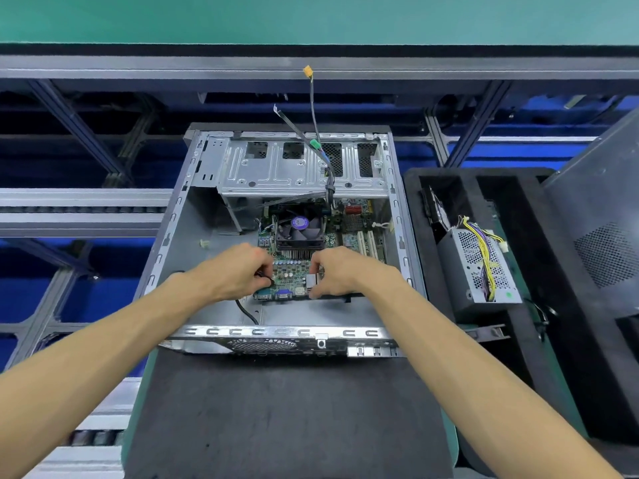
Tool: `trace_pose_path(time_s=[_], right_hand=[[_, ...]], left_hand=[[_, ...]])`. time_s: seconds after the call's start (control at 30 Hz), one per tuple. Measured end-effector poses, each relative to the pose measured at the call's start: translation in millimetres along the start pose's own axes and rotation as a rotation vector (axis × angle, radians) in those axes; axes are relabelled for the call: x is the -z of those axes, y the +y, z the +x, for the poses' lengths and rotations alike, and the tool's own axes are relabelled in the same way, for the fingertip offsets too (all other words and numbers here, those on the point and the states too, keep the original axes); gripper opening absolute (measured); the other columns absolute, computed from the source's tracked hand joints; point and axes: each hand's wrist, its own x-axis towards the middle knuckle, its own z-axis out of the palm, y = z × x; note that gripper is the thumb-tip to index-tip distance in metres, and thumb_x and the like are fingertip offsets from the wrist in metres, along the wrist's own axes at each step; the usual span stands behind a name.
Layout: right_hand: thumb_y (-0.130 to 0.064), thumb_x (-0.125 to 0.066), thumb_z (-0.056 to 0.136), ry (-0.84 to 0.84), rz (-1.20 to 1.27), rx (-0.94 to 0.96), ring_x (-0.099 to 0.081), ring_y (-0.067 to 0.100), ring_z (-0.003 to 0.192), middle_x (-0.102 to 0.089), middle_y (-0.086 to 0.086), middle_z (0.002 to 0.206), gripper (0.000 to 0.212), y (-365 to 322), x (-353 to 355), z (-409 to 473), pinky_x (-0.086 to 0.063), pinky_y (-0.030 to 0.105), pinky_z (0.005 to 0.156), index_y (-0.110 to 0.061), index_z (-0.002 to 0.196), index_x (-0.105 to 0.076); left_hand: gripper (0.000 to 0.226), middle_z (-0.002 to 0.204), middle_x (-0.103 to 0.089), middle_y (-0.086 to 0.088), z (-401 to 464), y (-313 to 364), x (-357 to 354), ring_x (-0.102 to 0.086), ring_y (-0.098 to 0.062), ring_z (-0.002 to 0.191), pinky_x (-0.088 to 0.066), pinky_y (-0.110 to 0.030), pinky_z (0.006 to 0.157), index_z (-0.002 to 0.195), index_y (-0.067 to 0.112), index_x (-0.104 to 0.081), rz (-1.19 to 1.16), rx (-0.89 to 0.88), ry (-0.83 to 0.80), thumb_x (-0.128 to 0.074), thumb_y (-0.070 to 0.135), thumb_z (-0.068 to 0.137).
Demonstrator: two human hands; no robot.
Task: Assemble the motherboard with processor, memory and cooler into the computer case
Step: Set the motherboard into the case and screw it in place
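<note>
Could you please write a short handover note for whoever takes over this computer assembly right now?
Left hand: grips the near left edge of the motherboard, fingers curled, by a black cable.
Right hand: pinches the board's near right edge.
Motherboard lies inside the open computer case, cooler already mounted on it; memory is not discernible.
Power supply sits outside, in the black foam tray to the right.
Done: board is in the case. Left: seat it at the rear ports; fixing not visible.
</note>
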Motion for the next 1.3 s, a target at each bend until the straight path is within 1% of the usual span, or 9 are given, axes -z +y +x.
trace_pose_path(time_s=[0.2,0.4,0.5,0.67,0.8,0.93,1.1,1.23,1.3], right_hand=[[-0.017,-0.075,0.088,0.024,-0.015,0.019,-0.054,0.020,0.093,-0.053,-0.004,0.100,0.037,-2,2,1,-0.041,0.028,0.074,-0.018,0.123,-0.063],[-0.017,-0.076,0.089,0.030,-0.006,0.029,-0.054,0.019,0.090,-0.056,-0.002,0.101,0.037,-4,4,-3,-0.041,0.028,0.073,-0.015,0.124,-0.065],[-0.017,-0.076,0.089,0.038,0.002,0.033,-0.054,0.019,0.088,-0.054,-0.005,0.094,0.037,-4,4,-4,-0.041,0.028,0.070,-0.015,0.124,-0.066],[-0.017,-0.076,0.089,0.039,0.000,0.035,-0.054,0.019,0.090,-0.053,-0.003,0.100,0.041,-5,6,-6,-0.041,0.028,0.074,-0.014,0.128,-0.065],[-0.016,-0.076,0.089,0.037,0.002,0.031,-0.055,0.018,0.082,-0.054,-0.003,0.096,0.041,-5,6,-7,-0.041,0.027,0.073,-0.013,0.129,-0.064],[-0.015,-0.076,0.089,0.042,0.008,0.030,-0.051,0.010,0.065,-0.053,-0.005,0.085,0.039,-5,6,-7,-0.041,0.027,0.067,-0.013,0.126,-0.065],[-0.016,-0.077,0.089,0.040,0.014,0.028,-0.054,0.014,0.070,-0.054,-0.006,0.083,0.039,-6,7,-7,-0.042,0.028,0.071,-0.013,0.126,-0.066],[-0.014,-0.076,0.089,0.052,0.009,0.040,-0.048,0.006,0.060,-0.052,-0.008,0.077,0.037,-5,6,-6,-0.043,0.028,0.071,-0.011,0.125,-0.067],[-0.014,-0.076,0.089,0.051,0.003,0.045,-0.048,0.006,0.061,-0.056,-0.005,0.084,0.038,-5,5,-6,-0.043,0.028,0.072,-0.011,0.125,-0.066]], left_hand=[[0.007,0.085,-0.066,0.004,3,-3,-5,-0.056,-0.012,0.075,-0.045,-0.026,0.070,0.084,0.015,-0.068,-0.009,-0.025,0.001,-0.069,0.020,0.089],[0.010,0.083,-0.063,0.002,5,-4,-9,-0.055,-0.016,0.075,-0.043,-0.028,0.066,0.081,0.015,-0.063,0.051,-0.034,-0.001,-0.066,0.020,0.089],[0.010,0.083,-0.061,0.003,5,-3,-9,-0.053,-0.016,0.076,-0.043,-0.029,0.067,0.082,0.015,-0.062,0.072,-0.040,0.002,-0.065,0.020,0.090],[0.010,0.081,-0.059,0.005,5,-3,-11,-0.052,-0.013,0.075,-0.042,-0.027,0.066,0.081,0.015,-0.061,0.076,-0.048,-0.001,-0.063,0.018,0.090],[0.010,0.081,-0.059,0.005,6,-4,-12,-0.052,-0.014,0.075,-0.042,-0.027,0.066,0.081,0.016,-0.060,0.090,-0.058,0.003,-0.063,0.018,0.090],[0.010,0.080,-0.056,0.005,8,-3,-14,-0.050,-0.015,0.075,-0.038,-0.026,0.066,0.081,0.015,-0.060,0.120,-0.073,0.014,-0.063,0.018,0.090],[0.008,0.083,-0.061,0.003,8,-4,-15,-0.054,-0.016,0.078,-0.044,-0.028,0.067,0.083,0.014,-0.062,0.132,-0.070,0.030,-0.063,0.017,0.090],[0.008,0.084,-0.062,0.001,8,-5,-14,-0.056,-0.018,0.078,-0.047,-0.030,0.068,0.083,0.012,-0.062,0.120,-0.071,0.031,-0.063,0.017,0.089],[0.009,0.084,-0.062,0.000,8,-5,-14,-0.056,-0.018,0.078,-0.046,-0.030,0.067,0.083,0.012,-0.062,0.123,-0.074,0.030,-0.063,0.017,0.090]])
